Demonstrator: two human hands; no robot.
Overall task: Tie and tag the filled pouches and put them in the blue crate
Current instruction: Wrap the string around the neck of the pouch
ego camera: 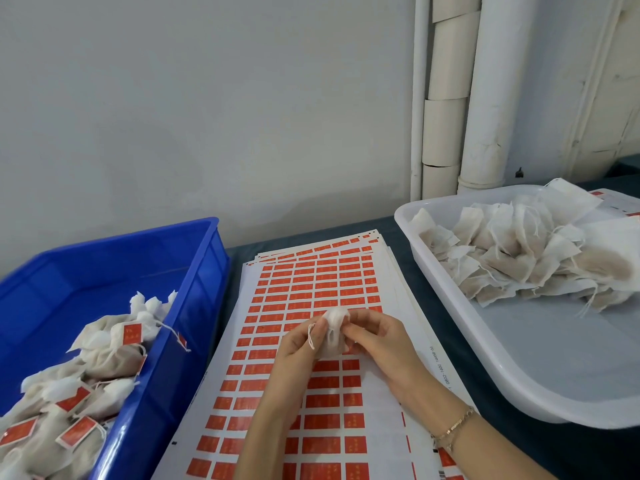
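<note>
One wide-angle head-worn camera looks forward and down, close over the left hand (298,344) and right hand (377,337) at the counter (588,452), facing the wall (207,98)

I log one table (460,362), covered in dark cloth, its far edge against a pale wall.
Item 1: blue crate (194,306), at the left edge.
Item 2: stack of label sheets (311,282), white with rows of red stickers, slightly fanned, mid-table and just beside the crate.
Item 3: white tray (554,341), at the right, with a strip of cloth between it and the stack.
Item 4: more sheets (620,202), far right corner, partly hidden behind the tray.
</note>
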